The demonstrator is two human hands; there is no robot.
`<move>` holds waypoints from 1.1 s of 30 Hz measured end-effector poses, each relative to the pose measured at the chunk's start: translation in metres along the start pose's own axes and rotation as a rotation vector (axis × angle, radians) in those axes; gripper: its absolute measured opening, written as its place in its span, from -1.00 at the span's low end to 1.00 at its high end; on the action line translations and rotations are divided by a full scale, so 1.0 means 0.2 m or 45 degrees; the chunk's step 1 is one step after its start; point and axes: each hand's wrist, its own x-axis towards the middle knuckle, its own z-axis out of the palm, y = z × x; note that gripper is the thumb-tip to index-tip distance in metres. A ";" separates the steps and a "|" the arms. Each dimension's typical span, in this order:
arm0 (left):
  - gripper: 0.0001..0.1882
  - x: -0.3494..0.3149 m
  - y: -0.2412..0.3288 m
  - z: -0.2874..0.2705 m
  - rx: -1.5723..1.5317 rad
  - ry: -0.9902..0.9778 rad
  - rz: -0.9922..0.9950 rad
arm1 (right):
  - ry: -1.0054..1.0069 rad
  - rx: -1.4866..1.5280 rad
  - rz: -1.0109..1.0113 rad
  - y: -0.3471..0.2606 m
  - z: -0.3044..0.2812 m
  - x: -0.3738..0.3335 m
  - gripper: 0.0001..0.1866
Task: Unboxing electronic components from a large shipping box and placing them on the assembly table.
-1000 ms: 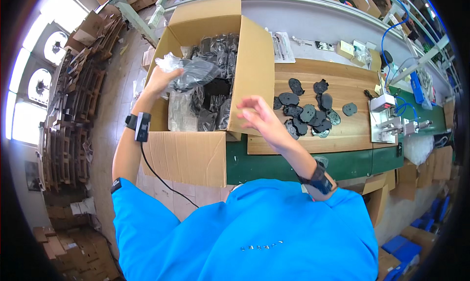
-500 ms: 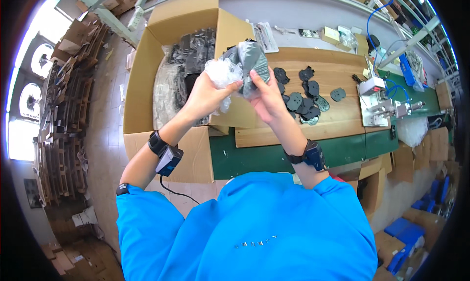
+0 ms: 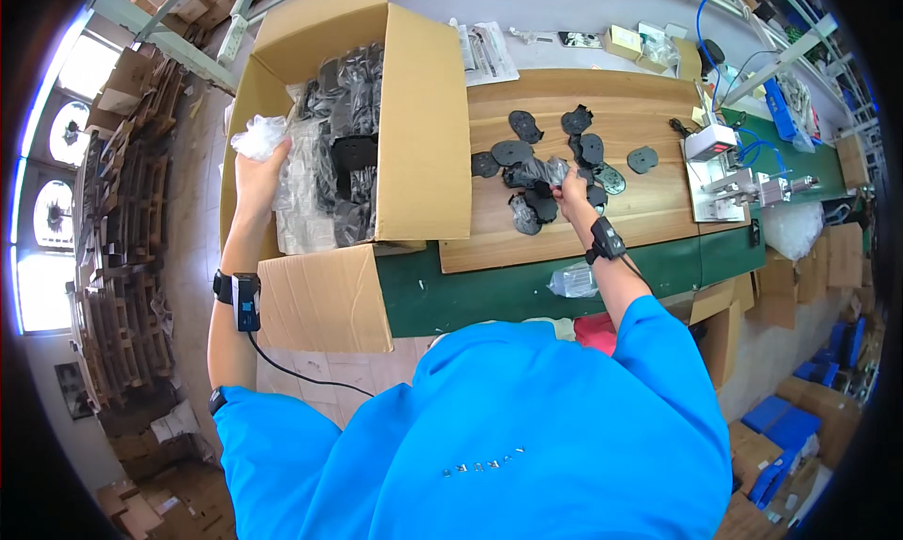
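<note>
My left hand (image 3: 258, 184) is raised at the left wall of a large open carton (image 3: 425, 126), its fingers closed round a crumpled clear plastic bag (image 3: 258, 137). Inside the carton lie several dark parts in clear bags (image 3: 350, 93), beside a pile of clear plastic (image 3: 306, 187). On the wooden board, my right hand (image 3: 571, 194) is closed on a clear plastic bag (image 3: 556, 170) at the edge of a heap of flat black plastic parts (image 3: 513, 152). Whether a part is still inside that bag cannot be made out. Another clear bag (image 3: 574, 279) shows at the green table's front edge.
A small metal press fixture (image 3: 724, 187) with blue air hoses stands at the board's right end. Behind the board are papers (image 3: 487, 53) and a small box (image 3: 623, 41). The carton's front flap (image 3: 324, 295) hangs outward. Stacked pallets (image 3: 122, 248) stand far left.
My hands have parted: the left has carried the crumpled bag left over the carton, the right has brought the grey bagged bundle down to the black parts. A clear bag has appeared at the table's front edge.
</note>
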 end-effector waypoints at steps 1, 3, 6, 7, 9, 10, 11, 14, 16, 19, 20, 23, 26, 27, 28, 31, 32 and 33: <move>-0.78 0.02 -0.05 -0.01 -0.006 0.016 -0.005 | 0.009 -0.118 -0.161 0.06 -0.01 0.08 -0.61; -0.78 0.01 -0.14 -0.08 0.027 0.044 -0.065 | 0.157 -0.238 -0.342 0.08 0.06 0.06 -0.64; -0.74 0.06 -0.25 -0.13 0.063 0.025 -0.158 | 0.383 -0.542 -0.809 0.05 0.08 0.07 -0.68; -0.72 0.09 -0.30 -0.14 0.081 -0.017 -0.192 | 0.494 -0.739 -1.085 0.04 0.07 0.07 -0.69; -0.68 0.09 -0.45 -0.22 0.138 -0.055 -0.286 | 0.282 -0.791 -1.209 -0.07 0.15 -0.08 -0.72; -0.67 0.10 -0.51 -0.22 0.149 -0.099 -0.320 | 0.335 -0.838 -1.315 -0.14 0.18 -0.15 -0.76; -0.66 0.14 -0.58 -0.22 0.158 -0.151 -0.351 | 0.343 -0.808 -1.299 -0.19 0.17 -0.18 -0.75; -0.56 0.25 -0.83 -0.17 0.377 -0.282 -0.423 | 0.395 -0.495 -1.424 -0.33 0.18 -0.26 -0.67; -0.53 0.33 -0.96 -0.11 0.579 -0.368 -0.624 | 0.403 -0.297 -1.361 -0.39 0.14 -0.30 -0.65; -0.28 0.36 -1.16 -0.07 0.696 -0.415 -0.608 | -0.048 0.089 -0.951 -0.47 0.16 -0.64 -0.64; -0.24 0.38 -1.22 -0.04 0.715 -0.503 -0.570 | -0.088 0.061 -0.992 -0.45 0.14 -0.71 -0.65; -0.06 0.33 -1.34 0.04 0.682 -0.685 -0.377 | -0.183 0.015 -1.047 -0.37 0.09 -0.89 -0.64; -0.04 0.33 -1.23 0.16 0.858 -0.602 -0.427 | -0.202 0.074 -0.938 -0.24 0.08 -1.06 -0.67; -0.02 0.32 -1.20 0.18 0.887 -0.571 -0.450 | -0.240 0.100 -0.863 -0.19 0.08 -1.11 -0.68; 0.01 0.32 -1.18 0.17 0.918 -0.535 -0.470 | -0.280 0.130 -0.790 -0.15 0.09 -1.15 -0.69; 0.06 0.31 -1.16 0.20 0.993 -0.447 -0.467 | -0.450 0.158 -0.724 0.01 0.11 -1.19 -0.71; 0.07 0.29 -1.17 0.23 1.003 -0.431 -0.414 | -0.490 0.149 -0.716 0.04 0.12 -1.21 -0.71; 0.08 0.28 -1.17 0.25 1.014 -0.415 -0.361 | -0.530 0.140 -0.709 0.06 0.14 -1.23 -0.72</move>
